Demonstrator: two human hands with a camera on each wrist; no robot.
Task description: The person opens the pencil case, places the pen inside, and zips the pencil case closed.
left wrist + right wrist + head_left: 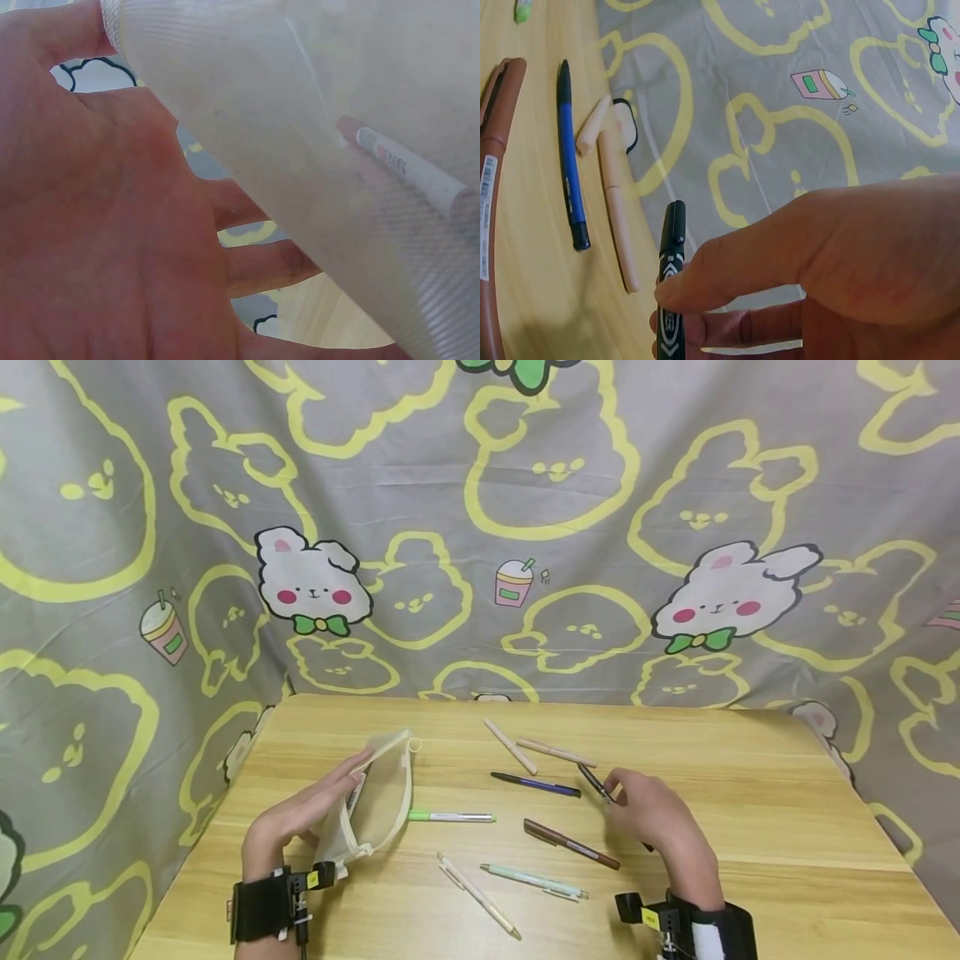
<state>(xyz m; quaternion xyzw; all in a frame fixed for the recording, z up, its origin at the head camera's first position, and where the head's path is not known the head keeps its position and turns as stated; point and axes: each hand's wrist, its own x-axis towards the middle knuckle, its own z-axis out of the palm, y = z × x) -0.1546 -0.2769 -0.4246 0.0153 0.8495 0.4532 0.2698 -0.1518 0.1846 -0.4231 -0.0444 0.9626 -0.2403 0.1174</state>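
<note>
My left hand [300, 814] holds a translucent zip pouch [388, 793] by its side, with the mouth spread wide. In the left wrist view a white tube-shaped item with a reddish end [405, 165] shows through the mesh wall. My right hand [662, 817] pinches a black double-ended marker [673, 229] between thumb and fingers, above the table's right half. Part of the marker is hidden behind the hand in the head view. Close by lie a blue pen [536, 783] and a brown marker [572, 843].
Two beige pens [512, 747] lie toward the back of the wooden table [787, 793]. A green-and-silver pen [453, 817] lies beside the pouch. Nearer the front are a mint pen [532, 880] and a cream pen [480, 895]. A patterned grey curtain [450, 493] hangs behind.
</note>
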